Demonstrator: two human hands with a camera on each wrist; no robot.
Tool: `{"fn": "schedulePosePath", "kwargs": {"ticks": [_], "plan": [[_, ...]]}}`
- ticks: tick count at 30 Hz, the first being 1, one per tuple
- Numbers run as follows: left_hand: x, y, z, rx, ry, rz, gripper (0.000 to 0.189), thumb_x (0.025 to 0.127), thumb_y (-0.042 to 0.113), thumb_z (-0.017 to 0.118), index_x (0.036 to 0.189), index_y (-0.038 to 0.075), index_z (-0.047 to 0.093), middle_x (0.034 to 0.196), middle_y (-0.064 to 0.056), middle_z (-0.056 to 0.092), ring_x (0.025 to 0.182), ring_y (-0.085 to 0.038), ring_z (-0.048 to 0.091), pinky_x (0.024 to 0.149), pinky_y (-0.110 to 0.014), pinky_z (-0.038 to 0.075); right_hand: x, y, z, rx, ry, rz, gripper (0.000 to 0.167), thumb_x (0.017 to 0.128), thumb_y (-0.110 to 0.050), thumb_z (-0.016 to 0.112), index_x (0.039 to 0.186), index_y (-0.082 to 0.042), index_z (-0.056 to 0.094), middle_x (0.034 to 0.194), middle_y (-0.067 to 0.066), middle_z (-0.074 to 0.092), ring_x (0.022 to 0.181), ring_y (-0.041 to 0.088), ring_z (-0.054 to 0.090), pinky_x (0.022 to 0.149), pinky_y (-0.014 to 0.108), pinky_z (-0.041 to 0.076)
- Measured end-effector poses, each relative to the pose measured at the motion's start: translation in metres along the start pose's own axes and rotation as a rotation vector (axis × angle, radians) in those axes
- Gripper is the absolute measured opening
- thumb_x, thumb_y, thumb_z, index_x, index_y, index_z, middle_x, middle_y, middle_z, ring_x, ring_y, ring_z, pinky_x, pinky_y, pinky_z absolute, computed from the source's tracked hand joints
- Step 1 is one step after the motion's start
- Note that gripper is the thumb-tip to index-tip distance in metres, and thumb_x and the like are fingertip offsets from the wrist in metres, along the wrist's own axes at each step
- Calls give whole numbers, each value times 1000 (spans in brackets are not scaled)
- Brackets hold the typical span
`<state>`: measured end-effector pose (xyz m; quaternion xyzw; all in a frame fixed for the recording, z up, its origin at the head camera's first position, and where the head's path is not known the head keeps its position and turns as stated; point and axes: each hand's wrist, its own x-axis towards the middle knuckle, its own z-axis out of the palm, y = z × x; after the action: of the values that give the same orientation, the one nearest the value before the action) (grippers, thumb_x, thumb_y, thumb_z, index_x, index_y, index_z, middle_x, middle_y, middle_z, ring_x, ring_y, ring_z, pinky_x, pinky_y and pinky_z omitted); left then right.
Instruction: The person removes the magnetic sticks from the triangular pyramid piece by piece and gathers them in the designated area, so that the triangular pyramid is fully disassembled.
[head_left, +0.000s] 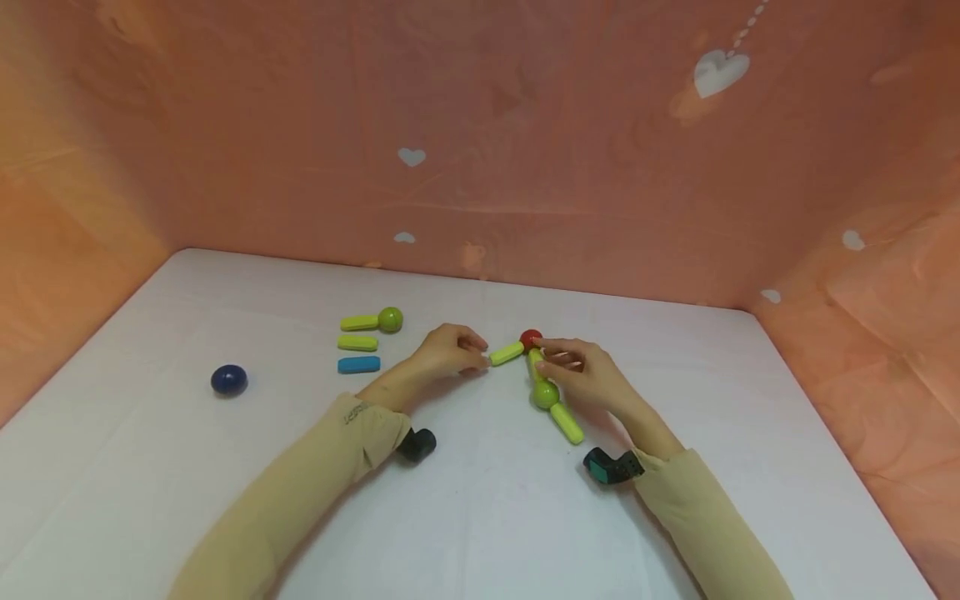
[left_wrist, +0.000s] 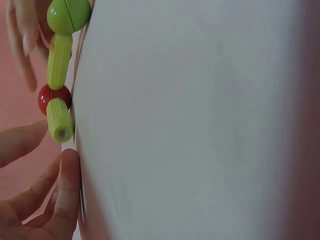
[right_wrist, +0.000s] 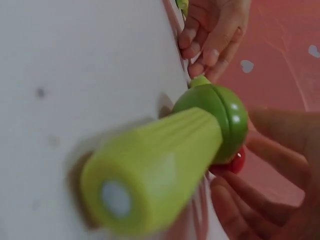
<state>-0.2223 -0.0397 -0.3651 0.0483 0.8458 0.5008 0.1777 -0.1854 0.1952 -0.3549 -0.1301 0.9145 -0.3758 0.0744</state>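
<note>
A bent chain of magnetic toy pieces lies on the white table: a yellow-green rod (head_left: 507, 354), a red ball (head_left: 531, 337), a second rod (head_left: 535, 360), a green ball (head_left: 545, 395) and a third rod (head_left: 567, 423). My left hand (head_left: 450, 350) is just left of the first rod, its spread fingertips (left_wrist: 67, 162) close around the rod's free end. Over the red ball and second rod, my right hand (head_left: 588, 375) has its index finger near the ball and thumb beside the rod. In the right wrist view, its loosely bent fingers (right_wrist: 227, 205) stand apart.
Left of my left hand lie a yellow-green rod with a green ball (head_left: 390, 319), a single yellow-green rod (head_left: 357, 342) and a blue rod (head_left: 359, 364). A dark blue ball (head_left: 228, 380) sits further left. An orange cloth (head_left: 480, 150) with hearts surrounds the table.
</note>
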Motion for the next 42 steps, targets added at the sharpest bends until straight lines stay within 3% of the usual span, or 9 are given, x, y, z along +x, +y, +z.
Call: {"fn": "schedulePosePath", "kwargs": {"ticks": [4,8,15,21,28,36,42], "plan": [[1,5,5,9,-3,-3,31,81,9,74,111,1,66,80,-4,61,69,-11,56,61,-18,46,12,-2,1,15,43,19,51,93,-24,62,140,-10,49,130,18,58,118,35,56,97,50,46],[2,8,9,0,-15,-14,31,81,9,74,111,2,67,80,-3,59,69,-11,55,62,-18,46,22,-5,0,46,28,76,53,93,-22,61,142,-10,44,134,19,54,122,36,54,99,49,46],[6,8,13,3,11,-14,28,80,9,75,107,2,69,83,-4,60,71,-12,55,62,-18,45,33,-12,2,49,-9,97,47,93,-20,61,137,-7,51,130,19,59,121,35,55,102,48,43],[7,7,13,4,23,-9,23,82,8,74,104,2,70,84,-5,61,72,-11,56,62,-17,45,37,-15,2,56,9,123,43,89,-18,67,129,-6,59,124,18,63,117,32,58,100,45,46],[6,7,9,-43,2,-5,21,89,7,65,108,-2,68,87,-8,63,68,-10,55,62,-17,48,36,-12,3,-43,-11,58,43,83,-6,70,125,-3,61,122,19,64,113,33,61,97,44,48],[10,4,11,-134,6,-13,22,92,4,60,112,-4,65,88,-9,60,64,-8,56,63,-17,51,32,-7,-3,-54,-76,38,47,83,-18,74,125,-2,61,123,18,64,111,30,63,94,41,50],[12,6,15,-145,37,-8,22,90,3,62,111,-2,67,94,-10,59,65,-7,57,62,-14,49,33,-4,-4,9,-81,94,43,88,-23,70,125,-4,61,122,15,64,113,27,61,95,39,50]]}}
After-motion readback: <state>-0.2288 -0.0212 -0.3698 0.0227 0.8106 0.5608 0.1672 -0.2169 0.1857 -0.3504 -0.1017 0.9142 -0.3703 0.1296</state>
